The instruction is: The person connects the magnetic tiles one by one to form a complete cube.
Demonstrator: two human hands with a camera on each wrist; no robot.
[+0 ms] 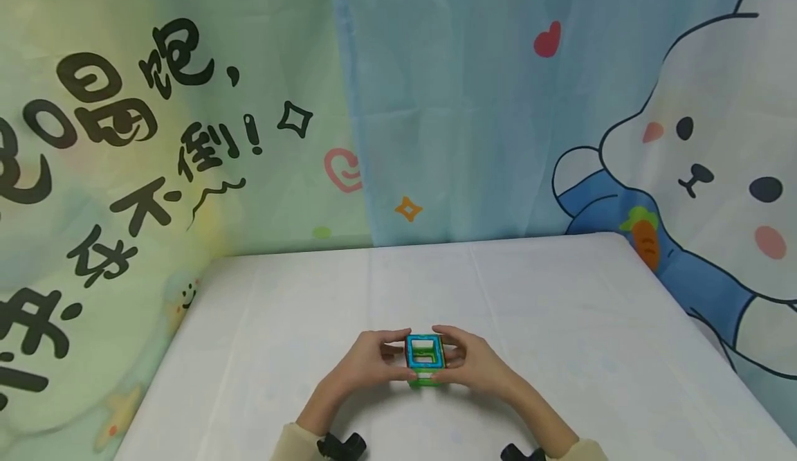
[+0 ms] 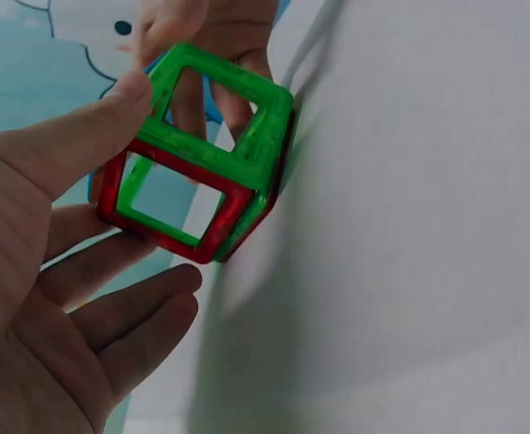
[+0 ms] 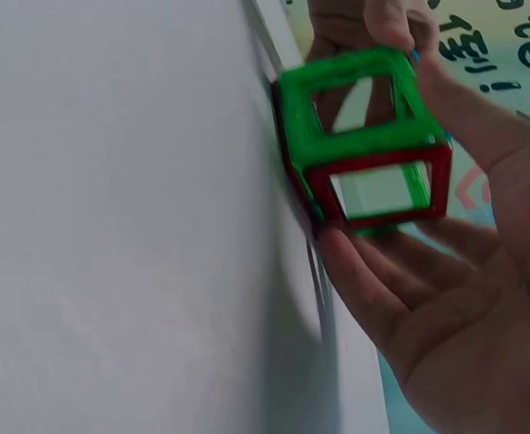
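Between the two hands is a small hollow cube of magnetic tiles [image 1: 425, 365], just over the white table or on it; I cannot tell which. Its top frame is blue, its near side green. In the left wrist view the magnetic-tile cube [image 2: 197, 152] shows a red frame on the left hand's side; another red frame faces the right hand in the right wrist view. The left hand [image 1: 372, 360] grips it from the left, thumb at the near edge, fingers toward the back. From the right, the right hand [image 1: 478, 362] holds it likewise, its lower fingers extended beneath.
A white-covered table [image 1: 299, 288] spreads around the hands. Behind it hangs a printed cloth [image 1: 436, 136] with a cartoon rabbit, hearts and black lettering. Dark wrist devices [image 1: 342, 446] sit at both cuffs.
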